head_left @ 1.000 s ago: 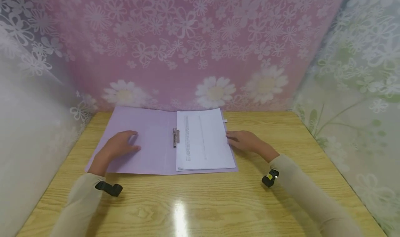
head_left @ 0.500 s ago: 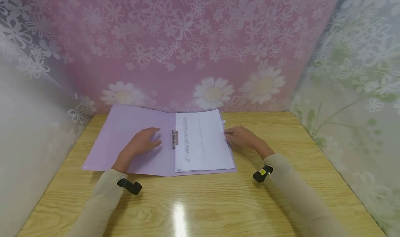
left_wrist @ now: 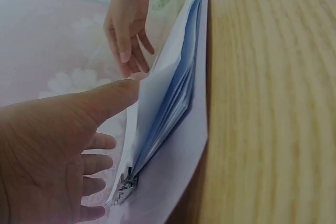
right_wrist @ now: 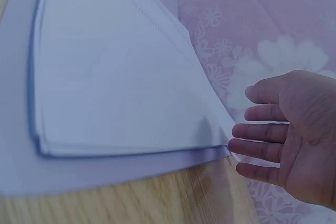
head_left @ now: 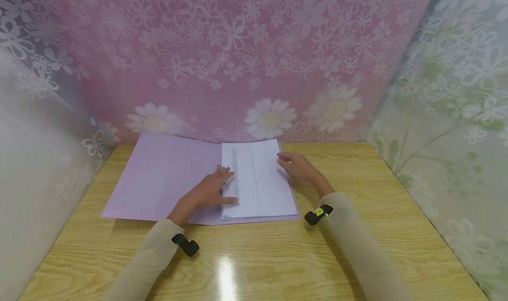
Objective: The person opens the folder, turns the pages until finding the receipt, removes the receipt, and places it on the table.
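A purple folder (head_left: 158,177) lies opened out flat, with a stack of printed white paper (head_left: 263,182) on its right half. In the left wrist view a metal clip (left_wrist: 126,184) sits at the inner edge of the sheets. My left hand (head_left: 208,190) is over the clip and the paper's left edge, fingers spread and thumb extended toward the sheets; whether it touches them is unclear. At the paper's upper right edge is my right hand (head_left: 297,165). Its fingers (right_wrist: 260,132) look loosely extended in the right wrist view, holding nothing.
The folder lies on a wood-grain table (head_left: 262,257). Behind it rises a pink flowered backdrop (head_left: 222,71), with pale flowered panels at both sides. Each wrist carries a small black camera (head_left: 185,244).
My left hand has moved right, from the folder's left cover to the clip and paper edge. The right hand has shifted slightly up and left along the paper's right edge.
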Available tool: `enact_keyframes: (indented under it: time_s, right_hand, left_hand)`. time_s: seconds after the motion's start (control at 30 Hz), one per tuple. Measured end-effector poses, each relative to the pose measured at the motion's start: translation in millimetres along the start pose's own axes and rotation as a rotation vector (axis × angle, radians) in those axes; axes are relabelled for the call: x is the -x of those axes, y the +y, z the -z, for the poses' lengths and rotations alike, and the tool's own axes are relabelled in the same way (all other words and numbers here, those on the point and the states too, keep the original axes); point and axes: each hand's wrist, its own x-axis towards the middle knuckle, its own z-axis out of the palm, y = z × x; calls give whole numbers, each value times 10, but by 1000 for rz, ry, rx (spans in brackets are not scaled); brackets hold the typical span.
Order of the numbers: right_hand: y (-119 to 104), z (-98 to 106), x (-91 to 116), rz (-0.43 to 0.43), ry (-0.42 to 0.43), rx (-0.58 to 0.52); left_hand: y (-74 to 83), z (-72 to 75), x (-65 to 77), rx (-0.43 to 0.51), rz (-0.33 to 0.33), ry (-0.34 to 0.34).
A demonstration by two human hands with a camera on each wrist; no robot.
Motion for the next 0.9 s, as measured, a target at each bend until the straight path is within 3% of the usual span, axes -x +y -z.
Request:
enact_keyframes:
  time_s: [0.33,0.6,0.9]
  right_hand:
    - [14,-45,-166,-34,30,-118]
    - [162,-70,-255,-39,7,-169]
    - [134,-97,-281,-59,-5,-193]
  left_hand:
    - [-6,-28,44,13,3,-76]
    - [26,-12,15,-6,-24,-124]
    - [12,-55,-22,-49,-13,-138]
